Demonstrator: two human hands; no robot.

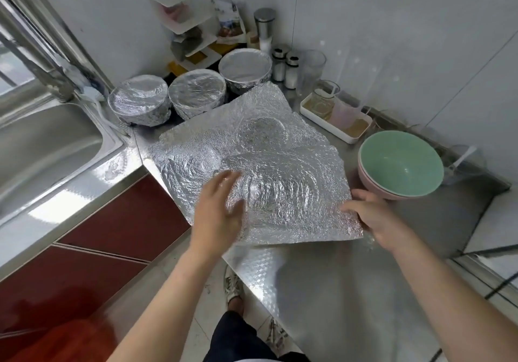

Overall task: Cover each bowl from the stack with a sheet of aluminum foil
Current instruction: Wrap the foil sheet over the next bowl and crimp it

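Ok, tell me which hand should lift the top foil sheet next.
Right, probably. The right hand grips the top foil sheet at its near right edge, beside the bowl stack; the left hand is open over the sheet, gripping nothing.

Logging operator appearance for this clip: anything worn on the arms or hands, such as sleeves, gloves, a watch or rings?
Nothing worn shows. The left hand and right hand are ungloved, with no rings visible, and both forearms are bare to the frame's edge: no sleeves, watch or bracelet.
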